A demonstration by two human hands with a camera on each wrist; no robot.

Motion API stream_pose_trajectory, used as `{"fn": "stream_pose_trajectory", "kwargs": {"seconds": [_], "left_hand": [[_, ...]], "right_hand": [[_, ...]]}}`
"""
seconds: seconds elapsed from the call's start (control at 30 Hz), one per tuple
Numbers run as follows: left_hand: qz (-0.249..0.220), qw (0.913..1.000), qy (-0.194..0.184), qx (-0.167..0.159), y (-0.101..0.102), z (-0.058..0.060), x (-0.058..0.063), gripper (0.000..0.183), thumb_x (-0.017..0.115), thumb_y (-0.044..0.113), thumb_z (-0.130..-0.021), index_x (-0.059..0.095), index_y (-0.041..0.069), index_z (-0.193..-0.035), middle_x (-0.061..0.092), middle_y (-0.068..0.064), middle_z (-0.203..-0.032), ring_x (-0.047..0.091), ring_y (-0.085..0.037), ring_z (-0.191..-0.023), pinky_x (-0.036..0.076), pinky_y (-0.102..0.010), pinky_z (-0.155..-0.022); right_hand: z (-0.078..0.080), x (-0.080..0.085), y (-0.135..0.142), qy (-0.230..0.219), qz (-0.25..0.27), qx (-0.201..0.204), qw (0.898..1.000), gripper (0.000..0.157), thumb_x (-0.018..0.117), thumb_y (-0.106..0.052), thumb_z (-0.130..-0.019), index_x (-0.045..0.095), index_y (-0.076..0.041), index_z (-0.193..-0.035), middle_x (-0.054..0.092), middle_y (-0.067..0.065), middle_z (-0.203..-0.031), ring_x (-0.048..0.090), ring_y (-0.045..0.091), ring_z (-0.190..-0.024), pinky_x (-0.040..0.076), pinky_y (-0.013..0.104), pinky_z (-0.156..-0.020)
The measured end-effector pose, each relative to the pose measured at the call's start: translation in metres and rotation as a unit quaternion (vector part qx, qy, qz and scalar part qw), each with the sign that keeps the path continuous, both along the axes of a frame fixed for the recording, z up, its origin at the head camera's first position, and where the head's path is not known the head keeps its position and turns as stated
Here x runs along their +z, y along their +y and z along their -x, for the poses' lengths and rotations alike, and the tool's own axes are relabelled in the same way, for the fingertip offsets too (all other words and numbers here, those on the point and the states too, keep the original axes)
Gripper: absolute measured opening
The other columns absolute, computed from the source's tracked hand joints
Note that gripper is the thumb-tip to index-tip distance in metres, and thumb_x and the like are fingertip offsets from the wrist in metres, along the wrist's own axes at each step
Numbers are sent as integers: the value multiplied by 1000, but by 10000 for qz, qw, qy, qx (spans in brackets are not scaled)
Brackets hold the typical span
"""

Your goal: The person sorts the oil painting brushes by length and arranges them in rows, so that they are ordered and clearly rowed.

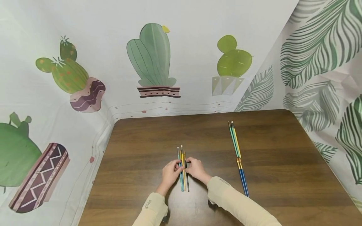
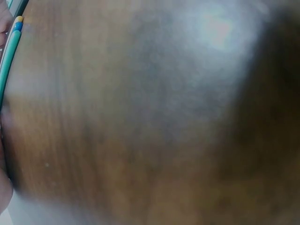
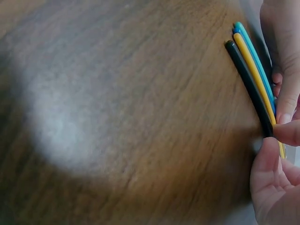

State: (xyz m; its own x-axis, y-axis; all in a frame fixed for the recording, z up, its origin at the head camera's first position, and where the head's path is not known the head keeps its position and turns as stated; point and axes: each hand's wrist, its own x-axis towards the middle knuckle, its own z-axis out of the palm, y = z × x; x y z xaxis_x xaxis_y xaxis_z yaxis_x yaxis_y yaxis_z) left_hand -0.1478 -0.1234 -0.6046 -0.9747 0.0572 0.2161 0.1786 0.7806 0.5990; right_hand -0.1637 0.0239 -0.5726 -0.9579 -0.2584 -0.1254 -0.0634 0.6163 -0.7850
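Several slim paintbrushes lie side by side between the hands, bristles toward the far side: a teal paintbrush (image 1: 181, 185), a blue one, a yellow paintbrush (image 3: 253, 63) and a black paintbrush (image 3: 248, 82). From the left, my left hand (image 1: 170, 172) holds the teal, blue and yellow handles between thumb and fingers. My right hand (image 1: 197, 169) pinches the black one from the right, its thumb and index finger close to the left thumb. In the left wrist view only a teal handle (image 2: 10, 61) and bits of the fingers show at the left edge.
On the right of the brown wooden table (image 1: 135, 135), teal brushes (image 1: 233, 138) and a yellow brush (image 1: 236, 142) lie together. Nearer, blue brushes (image 1: 243, 182) with gold ferrules lie in line with them, partly behind the right sleeve (image 1: 234, 197). A cactus-print cloth (image 1: 192, 56) hangs behind.
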Motion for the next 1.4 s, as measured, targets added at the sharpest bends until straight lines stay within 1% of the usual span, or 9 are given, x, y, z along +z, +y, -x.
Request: {"fn": "stream_pose_trajectory", "kwargs": {"seconds": [0.1,0.2,0.33,0.47,0.6,0.83,1.0,1.23,1.4], "left_hand": [[23,10000,14,11,0,0,0,25,70,29,-74,63,16,-93,49,11,-63,41,1,-55,31,-16,-54],[30,10000,37,21,0,0,0,25,70,29,-73,63,16,-94,50,12,-63,41,1,-55,32,-16,-54],[8,10000,28,16,1,0,0,24,69,29,-74,63,16,-94,50,11,-63,42,1,-55,32,-17,-54],[32,10000,4,14,1,0,0,24,69,30,-74,63,16,-94,49,11,-64,41,1,-56,31,-16,-54],[33,10000,22,13,1,0,0,24,69,30,-74,63,16,-93,50,11,-64,42,0,-56,32,-17,-54],[30,10000,0,21,1,1,-1,24,69,30,-74,63,16,-93,49,11,-63,42,1,-56,31,-17,-54],[9,10000,33,28,1,0,-1,23,69,29,-74,63,16,-92,49,11,-63,42,1,-55,31,-17,-54],[29,10000,74,35,1,1,0,23,70,29,-74,63,16,-92,49,11,-63,42,0,-55,31,-17,-53],[37,10000,71,42,0,0,0,23,69,29,-74,63,16,-92,49,11,-63,42,0,-55,31,-17,-54]], "right_hand": [[0,1,1,-95,60,-6,9999,36,68,-6,-71,55,3,-104,52,1,-58,45,7,-41,38,22,-45],[0,0,-1,21,-121,-100,9999,35,69,-10,-70,57,1,-101,54,2,-60,46,8,-47,37,22,-48],[-1,-1,-5,366,-521,-263,9976,31,71,-12,-68,58,-3,-95,63,9,-74,52,14,-59,42,27,-54],[-2,-1,-8,561,-767,-406,9946,27,71,-11,-68,58,-4,-91,65,13,-85,57,21,-68,45,33,-60],[-3,0,-9,541,-853,-489,9937,28,71,-11,-68,59,-4,-91,65,14,-86,58,23,-69,46,35,-60],[-3,6,-10,542,-997,-501,9923,27,71,-11,-67,61,-3,-90,65,14,-87,60,28,-72,46,39,-61],[-2,6,-11,405,-1050,-525,9923,26,69,-11,-68,61,-3,-91,65,13,-86,59,25,-70,46,36,-59],[-1,6,-14,324,-1080,-586,9919,22,68,-10,-68,60,-4,-88,63,12,-81,53,21,-62,42,33,-52],[-2,6,-15,342,-1104,-580,9916,20,67,-8,-70,60,-4,-88,63,11,-81,54,20,-63,43,32,-53]]}}
